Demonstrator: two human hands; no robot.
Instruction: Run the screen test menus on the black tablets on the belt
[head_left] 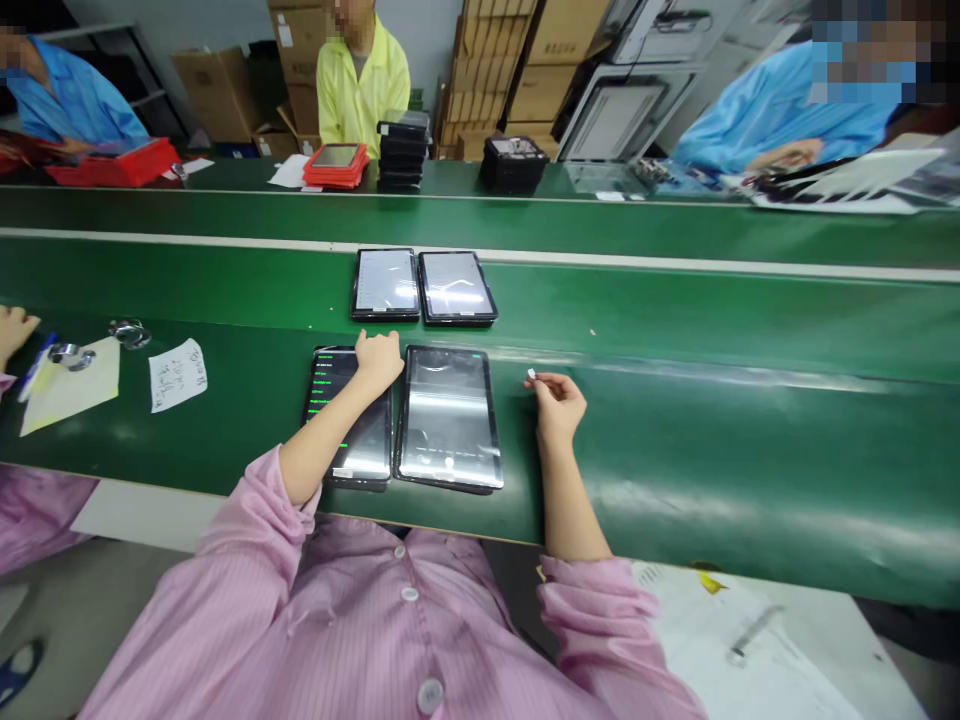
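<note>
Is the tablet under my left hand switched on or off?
On. The tablet under the left hand shows lines of green text on a dark screen.

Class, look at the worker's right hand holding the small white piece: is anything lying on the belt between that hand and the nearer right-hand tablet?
Nothing visible does. The right hand pinches the small white piece just right of the tablet, with only bare green belt between them. The left hand rests on the other tablet, off to the far side.
</note>
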